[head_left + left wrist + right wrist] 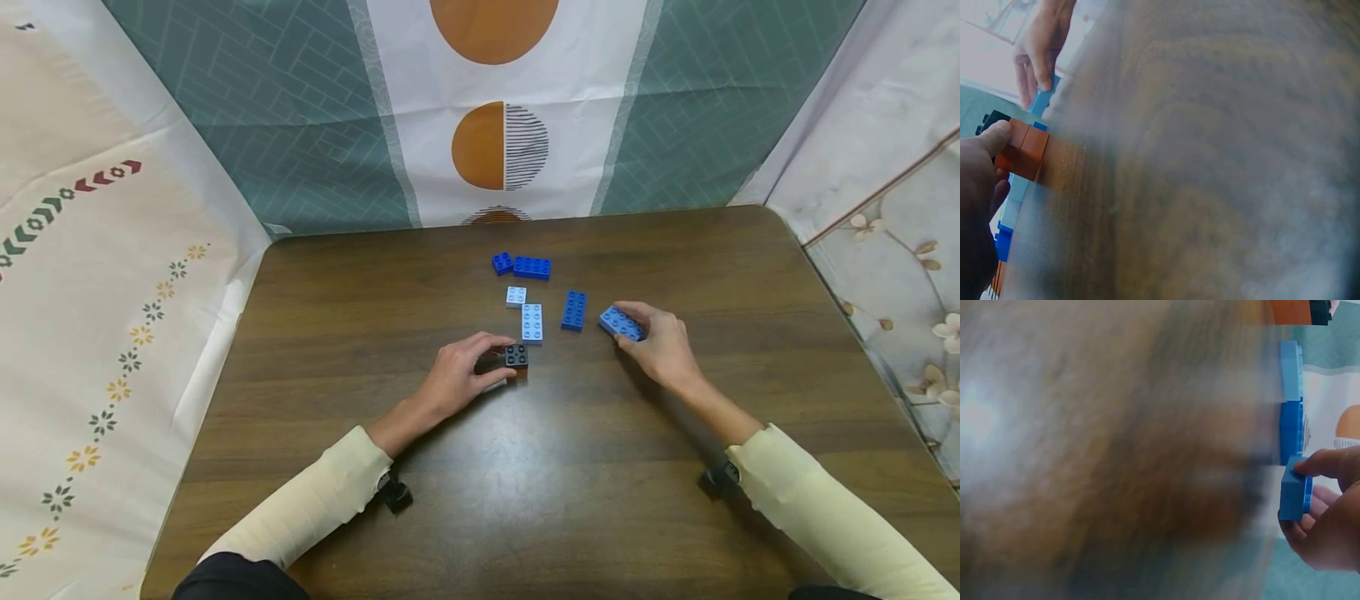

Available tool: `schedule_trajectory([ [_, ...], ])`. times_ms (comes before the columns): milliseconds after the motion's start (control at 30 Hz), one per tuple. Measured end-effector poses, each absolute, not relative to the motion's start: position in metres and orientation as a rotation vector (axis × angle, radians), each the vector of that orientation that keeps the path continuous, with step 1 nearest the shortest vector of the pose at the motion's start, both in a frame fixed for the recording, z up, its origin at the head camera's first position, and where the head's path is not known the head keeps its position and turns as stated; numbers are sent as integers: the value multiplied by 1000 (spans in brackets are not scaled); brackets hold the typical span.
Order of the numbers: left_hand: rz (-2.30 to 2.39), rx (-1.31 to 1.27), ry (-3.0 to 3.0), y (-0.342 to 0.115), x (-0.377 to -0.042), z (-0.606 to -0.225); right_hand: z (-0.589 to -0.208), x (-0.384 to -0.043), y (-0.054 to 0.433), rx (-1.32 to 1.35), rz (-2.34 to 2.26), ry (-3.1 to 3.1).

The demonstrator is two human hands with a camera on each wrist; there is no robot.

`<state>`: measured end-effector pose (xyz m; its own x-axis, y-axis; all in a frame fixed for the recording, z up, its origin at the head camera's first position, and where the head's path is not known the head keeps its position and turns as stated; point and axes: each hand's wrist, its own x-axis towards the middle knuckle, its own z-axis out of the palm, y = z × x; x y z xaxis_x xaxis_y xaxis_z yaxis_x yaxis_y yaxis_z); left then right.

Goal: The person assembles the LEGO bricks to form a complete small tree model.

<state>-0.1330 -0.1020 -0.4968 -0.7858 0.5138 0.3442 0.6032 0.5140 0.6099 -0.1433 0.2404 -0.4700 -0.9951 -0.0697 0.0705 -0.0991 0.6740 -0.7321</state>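
Observation:
My left hand point(463, 371) grips a short stack of toy building bricks between thumb and fingers. A black brick point(517, 356) with round studs tops it, and orange bricks point(1023, 149) show beneath in the left wrist view. My right hand point(663, 343) pinches a medium-blue brick point(621, 323) by its ends, studs up and tilted at an angle to the table edge. Just beyond the black brick lies a long light-blue brick point(532, 323), with a small light-blue brick point(516, 297) at its far end. A darker blue brick point(573, 310) lies between the two hands.
Farther back on the brown wooden table point(360, 292) are a small dark-blue brick point(502, 263) and a longer dark-blue brick point(532, 267), side by side. Patterned cloths hang behind the table and at both sides.

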Motion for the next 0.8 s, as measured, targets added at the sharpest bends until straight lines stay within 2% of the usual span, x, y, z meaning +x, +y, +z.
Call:
schedule_trajectory([
  [567,-1105,-992,-2607,-103,-135,-499,-442,-124,184,739,1279,-2788],
  [800,-1118,-1000,-2605,-103,-134,-497,-441,-124,168,874,1272,-2764],
])
